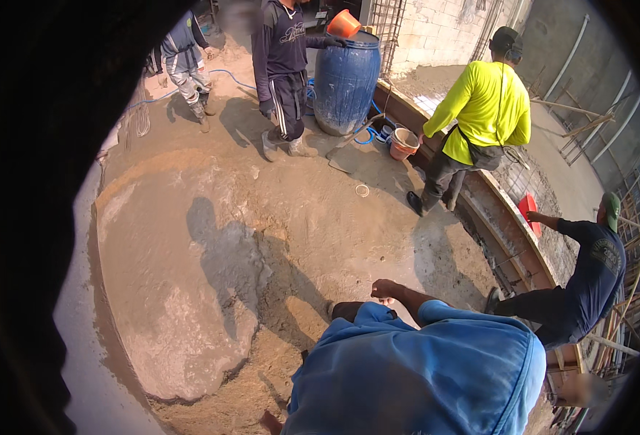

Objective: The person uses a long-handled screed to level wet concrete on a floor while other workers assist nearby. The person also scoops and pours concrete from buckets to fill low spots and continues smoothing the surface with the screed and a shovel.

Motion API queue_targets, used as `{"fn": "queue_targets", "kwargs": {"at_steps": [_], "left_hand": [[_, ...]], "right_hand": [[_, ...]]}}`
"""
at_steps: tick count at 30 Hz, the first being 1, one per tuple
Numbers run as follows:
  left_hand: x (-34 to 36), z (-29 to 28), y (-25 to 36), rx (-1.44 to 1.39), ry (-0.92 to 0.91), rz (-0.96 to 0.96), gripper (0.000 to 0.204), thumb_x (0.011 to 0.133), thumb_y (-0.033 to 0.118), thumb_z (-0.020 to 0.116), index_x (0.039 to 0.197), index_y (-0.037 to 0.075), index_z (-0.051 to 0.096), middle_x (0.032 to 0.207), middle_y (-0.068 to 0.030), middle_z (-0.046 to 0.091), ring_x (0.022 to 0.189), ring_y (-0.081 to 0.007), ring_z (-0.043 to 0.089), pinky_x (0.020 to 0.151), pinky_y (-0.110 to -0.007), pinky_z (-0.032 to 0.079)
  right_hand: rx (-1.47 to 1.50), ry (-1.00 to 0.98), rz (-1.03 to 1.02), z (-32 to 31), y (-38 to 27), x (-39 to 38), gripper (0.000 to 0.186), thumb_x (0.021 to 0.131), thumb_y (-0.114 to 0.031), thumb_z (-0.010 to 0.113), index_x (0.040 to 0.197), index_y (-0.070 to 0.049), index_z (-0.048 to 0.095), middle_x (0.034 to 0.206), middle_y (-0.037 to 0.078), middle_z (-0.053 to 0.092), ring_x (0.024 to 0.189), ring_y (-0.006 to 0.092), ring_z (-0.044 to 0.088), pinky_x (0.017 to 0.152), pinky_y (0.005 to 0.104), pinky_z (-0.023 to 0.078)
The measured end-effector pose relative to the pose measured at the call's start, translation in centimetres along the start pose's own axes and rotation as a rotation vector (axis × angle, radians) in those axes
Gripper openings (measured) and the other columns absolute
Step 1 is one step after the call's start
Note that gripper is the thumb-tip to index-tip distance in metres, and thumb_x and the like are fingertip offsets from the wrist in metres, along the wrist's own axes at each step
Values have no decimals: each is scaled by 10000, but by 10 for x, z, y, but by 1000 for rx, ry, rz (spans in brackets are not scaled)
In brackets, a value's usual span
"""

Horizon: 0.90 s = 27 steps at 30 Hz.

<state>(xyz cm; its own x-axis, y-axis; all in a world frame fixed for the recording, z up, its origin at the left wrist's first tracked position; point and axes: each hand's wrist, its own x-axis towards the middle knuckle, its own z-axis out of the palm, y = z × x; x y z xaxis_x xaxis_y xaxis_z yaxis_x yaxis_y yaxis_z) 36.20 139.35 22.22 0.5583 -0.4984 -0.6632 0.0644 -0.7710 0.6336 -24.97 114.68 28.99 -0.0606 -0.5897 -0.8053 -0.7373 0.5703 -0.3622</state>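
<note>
Neither my left hand nor my right hand can be made out. Just below me a co-worker in a blue shirt (414, 370) bends over, back toward me, with a bare hand (381, 288) out over the rough floor of wet-looking cement and sand (160, 254). On the right another worker in a dark shirt (584, 268) reaches toward a red container (529, 210) beside a board formwork (501, 228). A worker in a yellow shirt (490, 109) stands at that formwork.
A blue barrel (345, 90) with an orange bucket (344, 24) on top stands at the back, near a dirty bucket (403, 145) and blue hose (226, 72). Two workers (284, 80) (186, 61) stand there. Rebar and poles (595, 123) line the right.
</note>
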Motion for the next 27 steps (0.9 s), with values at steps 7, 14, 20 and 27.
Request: {"fn": "queue_targets", "kwargs": {"at_steps": [7,14,20,27], "left_hand": [[29,137,149,381,-411,307,165,863,116,587,829,-44,603,693,-100,601,611,-207,594,598,-344,537],[56,224,252,682,-661,664,163,862,85,588,821,-71,612,706,-109,614,627,-204,606,626,-338,557],[90,242,371,306,-607,575,201,914,160,579,817,-15,592,743,-47,586,622,-163,568,616,-298,508],[49,254,597,-152,-638,733,328,968,296,547,1189,54,551,1147,-91,564,1050,-232,564,949,-371,444]], "right_hand": [[263,47,139,1,74,27,304,833,-211,484,745,-11,695,752,137,716,618,241,702,565,383,589],[420,192,208,-2,143,3,293,864,-199,489,715,-28,675,697,111,693,553,211,674,479,389,558],[696,348,450,48,139,-54,265,859,-119,485,802,21,703,747,134,713,598,224,697,545,378,564],[309,260,339,171,203,-13,151,822,-207,599,819,-98,704,875,30,736,792,198,696,654,350,572]]}}
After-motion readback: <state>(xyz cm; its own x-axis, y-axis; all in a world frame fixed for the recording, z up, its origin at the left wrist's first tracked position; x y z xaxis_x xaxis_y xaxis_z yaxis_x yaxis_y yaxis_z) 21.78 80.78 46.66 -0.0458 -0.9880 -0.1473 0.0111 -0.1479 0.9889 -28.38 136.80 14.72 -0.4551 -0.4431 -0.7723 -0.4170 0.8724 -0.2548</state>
